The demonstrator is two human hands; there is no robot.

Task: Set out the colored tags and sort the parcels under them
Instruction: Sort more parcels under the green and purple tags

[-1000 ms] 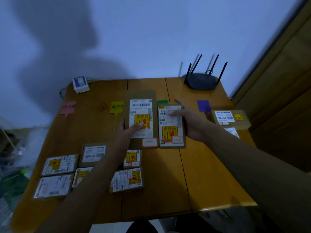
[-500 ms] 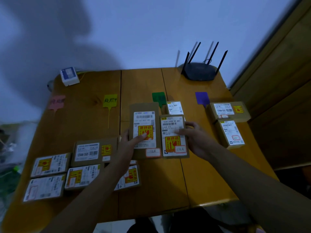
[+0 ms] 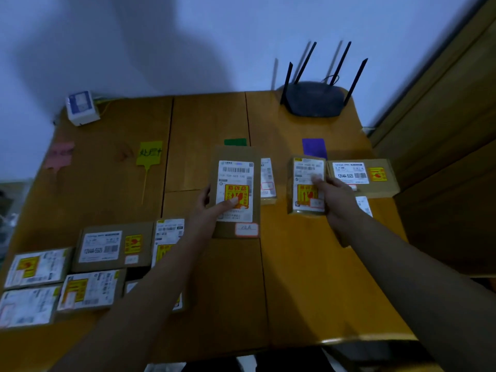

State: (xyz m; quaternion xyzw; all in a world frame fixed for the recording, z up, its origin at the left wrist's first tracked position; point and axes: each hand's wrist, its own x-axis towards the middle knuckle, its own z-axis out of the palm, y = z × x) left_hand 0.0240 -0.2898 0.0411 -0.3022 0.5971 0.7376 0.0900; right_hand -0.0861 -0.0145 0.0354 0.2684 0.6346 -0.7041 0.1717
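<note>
1. We log four paper tags in a row across the far half of the orange-brown wooden worktop [image 3: 295,277]. From left to right they are a pink tag [image 3: 59,154], a yellow tag with handwriting and a thin stem [image 3: 149,153], a green tag [image 3: 235,142] and a purple tag [image 3: 314,147].
2. The left hand [image 3: 206,210] grips a tall flat brown cardboard parcel [image 3: 237,173] by its left edge, with the thumb across the yellow-and-red sticker. The parcel sits just below the green tag, and its top edge covers part of the tag.
3. The right hand [image 3: 335,200] grips a smaller brown parcel with a white label [image 3: 306,189], thumb on the label, just below the purple tag. We cannot tell whether it touches the worktop.
4. The hands are well apart, each clamped on its own parcel.
5. Between the held parcels lies a narrow white-labelled parcel [image 3: 268,181], partly hidden. A wide brown box marked 12V4A-5525 [image 3: 362,177] lies right of the purple tag.
6. At near left is a cluster of labelled brown parcels [image 3: 112,248], partly covered by the left forearm.
7. At the back are a black router with four antennas [image 3: 314,99] and a small white box with a blue face [image 3: 81,107].
</note>
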